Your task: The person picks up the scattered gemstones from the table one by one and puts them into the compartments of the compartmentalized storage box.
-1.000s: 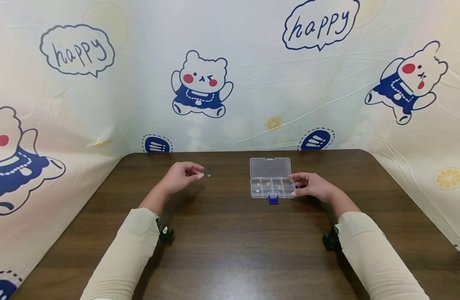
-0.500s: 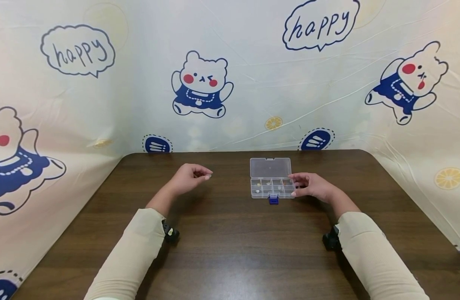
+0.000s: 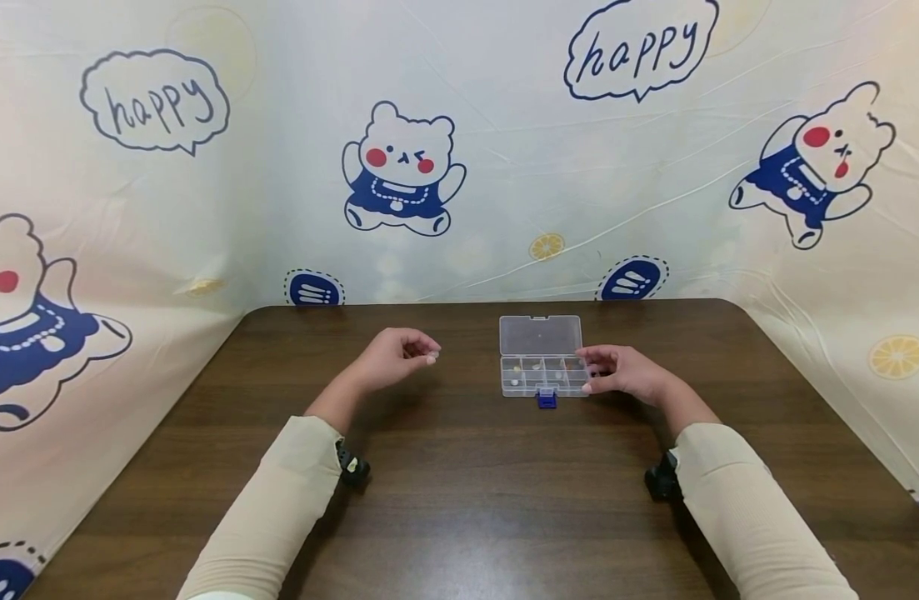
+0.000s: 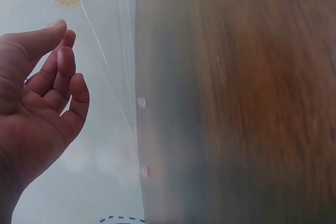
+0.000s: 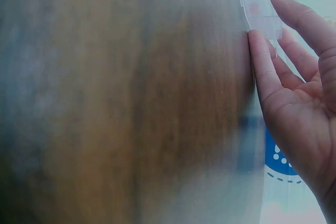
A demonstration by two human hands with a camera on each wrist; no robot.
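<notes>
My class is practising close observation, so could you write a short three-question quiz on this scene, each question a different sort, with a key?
1. Multiple choice: what colour is the latch at the front of the clear box?
A) Red
B) Blue
C) Green

2. True or false: the lid of the box is closed.

3. Short answer: which of the person's two grips is at the side of the box?

Key:
1. B, blue.
2. False: the lid is open.
3. The right grip.
</notes>
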